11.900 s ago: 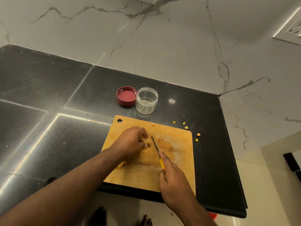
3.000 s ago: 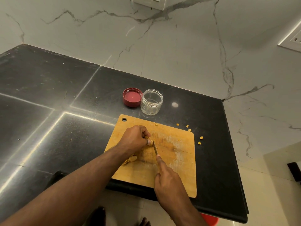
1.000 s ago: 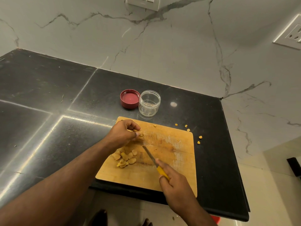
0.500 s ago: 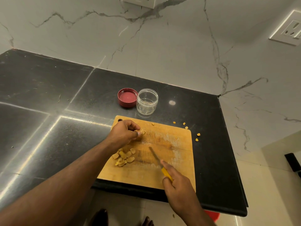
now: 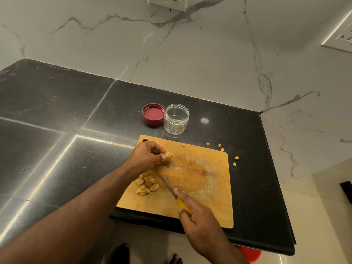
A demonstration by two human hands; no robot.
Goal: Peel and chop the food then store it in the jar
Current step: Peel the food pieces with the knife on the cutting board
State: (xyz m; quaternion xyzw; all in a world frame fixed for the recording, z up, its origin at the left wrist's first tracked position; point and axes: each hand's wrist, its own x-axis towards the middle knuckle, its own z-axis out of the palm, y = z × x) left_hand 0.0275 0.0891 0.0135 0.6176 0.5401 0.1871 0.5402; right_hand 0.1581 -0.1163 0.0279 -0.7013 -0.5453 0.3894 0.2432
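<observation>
On the rectangular wooden cutting board (image 5: 200, 178), the left hand (image 5: 145, 158) pinches a small tan unsliced food stub (image 5: 168, 155). The right hand (image 5: 198, 216) grips a yellow-handled knife (image 5: 171, 189) beside the pale cut slices (image 5: 146, 184). The clear round plastic jar (image 5: 176, 119) stands open behind the board.

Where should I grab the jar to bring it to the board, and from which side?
Grip the jar round its clear side wall, below the open rim. It stands upright with its mouth up, so a side grasp keeps the opening free. Come from its right: the lid sits close against its left, and the board lies just in front.
</observation>
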